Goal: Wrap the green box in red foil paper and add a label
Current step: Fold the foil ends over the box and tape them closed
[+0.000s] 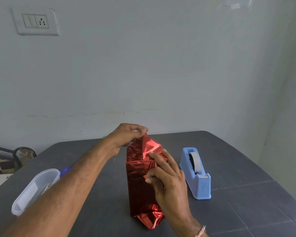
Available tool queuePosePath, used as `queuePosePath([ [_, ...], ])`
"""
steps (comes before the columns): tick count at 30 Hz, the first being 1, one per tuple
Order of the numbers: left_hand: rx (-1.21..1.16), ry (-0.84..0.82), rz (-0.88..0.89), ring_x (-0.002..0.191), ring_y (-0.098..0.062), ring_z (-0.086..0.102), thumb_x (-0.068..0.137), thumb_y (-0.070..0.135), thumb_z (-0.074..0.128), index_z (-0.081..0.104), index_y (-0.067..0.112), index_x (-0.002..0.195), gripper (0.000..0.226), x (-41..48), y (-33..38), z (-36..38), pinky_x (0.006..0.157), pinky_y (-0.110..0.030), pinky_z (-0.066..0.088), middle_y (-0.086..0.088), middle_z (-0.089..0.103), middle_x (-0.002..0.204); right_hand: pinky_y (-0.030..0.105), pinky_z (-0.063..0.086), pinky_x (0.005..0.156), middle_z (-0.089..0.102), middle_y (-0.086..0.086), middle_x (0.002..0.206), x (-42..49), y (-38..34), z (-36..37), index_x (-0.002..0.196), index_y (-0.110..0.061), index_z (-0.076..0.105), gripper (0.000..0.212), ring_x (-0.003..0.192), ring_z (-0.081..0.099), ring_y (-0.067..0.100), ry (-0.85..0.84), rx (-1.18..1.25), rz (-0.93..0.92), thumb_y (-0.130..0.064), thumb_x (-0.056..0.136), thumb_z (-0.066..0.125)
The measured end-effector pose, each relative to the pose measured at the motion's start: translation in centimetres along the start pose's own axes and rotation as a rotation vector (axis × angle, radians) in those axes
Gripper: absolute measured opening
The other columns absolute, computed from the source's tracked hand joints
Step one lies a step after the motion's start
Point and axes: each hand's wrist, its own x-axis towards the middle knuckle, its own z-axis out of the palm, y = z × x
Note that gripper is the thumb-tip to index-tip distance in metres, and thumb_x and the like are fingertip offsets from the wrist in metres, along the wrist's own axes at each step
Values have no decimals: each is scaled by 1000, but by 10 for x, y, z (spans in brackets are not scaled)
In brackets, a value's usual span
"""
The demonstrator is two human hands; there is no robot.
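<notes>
Red foil paper (140, 177) covers a long parcel that lies on the dark bench (246, 211) just left of the blue tape dispenser (197, 175), its length running away from the person. The box inside is hidden by the foil. The near end of the foil is folded into a crumpled point. The far end stands up in a loose flap.

The left hand (126, 135) reaches in from the side away from the dispenser and pinches the tip of that raised flap between thumb and fingertips. The right hand (167, 180) sits between the parcel and the dispenser. Its thumb lies on the top face, its forefinger presses the creased foil near the far end, and its other fingers curl down the side that faces the dispenser, so it grips the wrapped parcel.

Well to the left of the dispenser, beyond the left forearm, a clear plastic tub (32, 190) lies on the bench with something blue (65, 170) just behind it, too hidden to tell.
</notes>
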Motion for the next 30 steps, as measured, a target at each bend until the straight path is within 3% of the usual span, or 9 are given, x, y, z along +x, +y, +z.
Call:
queuePosePath([
  [2, -73, 12, -69, 115, -26, 63, 78, 51, 80, 82, 29, 103, 33, 1, -3, 0, 94, -40, 44, 5, 79, 105, 27, 33, 99, 50, -28, 149, 0, -1, 0, 85, -35, 64, 27, 153, 29, 9, -2, -1, -2, -15, 86, 81],
  [5, -152, 33, -177, 101, -19, 62, 68, 56, 84, 83, 20, 101, 48, 2, -2, 2, 98, -43, 45, 3, 80, 98, 28, 34, 98, 51, -28, 148, 0, -2, -1, 85, -35, 65, 26, 153, 29, 9, 4, -6, -8, -15, 86, 81],
  [12, -185, 78, -223, 79, -12, 60, 81, 25, 85, 81, 17, 102, 22, 6, -1, 8, 57, -23, 47, 3, 74, 88, 23, 31, 98, 51, -27, 148, 0, -3, -1, 85, -34, 67, 24, 153, 29, 9, 1, -34, -28, -16, 86, 82],
  [18, -222, 93, -193, 61, -8, 65, 84, 5, 81, 76, 9, 97, 15, 14, -15, 19, 47, -18, 49, -2, 73, 82, 27, 32, 100, 52, -25, 149, 2, -1, 0, 87, -37, 64, 25, 153, 30, 12, 6, -30, -29, -18, 88, 81],
  [23, -265, 86, -168, 71, -15, 70, 82, 4, 83, 75, 9, 88, 12, 16, -23, 22, 62, -27, 60, -6, 74, 81, 28, 34, 98, 51, -26, 148, 0, 1, 2, 85, -35, 65, 26, 152, 32, 14, 5, -2, -18, -15, 87, 81],
  [30, -256, 33, -214, 65, -15, 68, 81, 8, 84, 74, 7, 86, 12, 15, -26, 21, 53, -23, 59, -8, 75, 86, 49, 49, 94, 55, -22, 147, 0, -1, 5, 84, -30, 66, 26, 151, 35, 19, 30, 12, -1, -7, 87, 78],
])
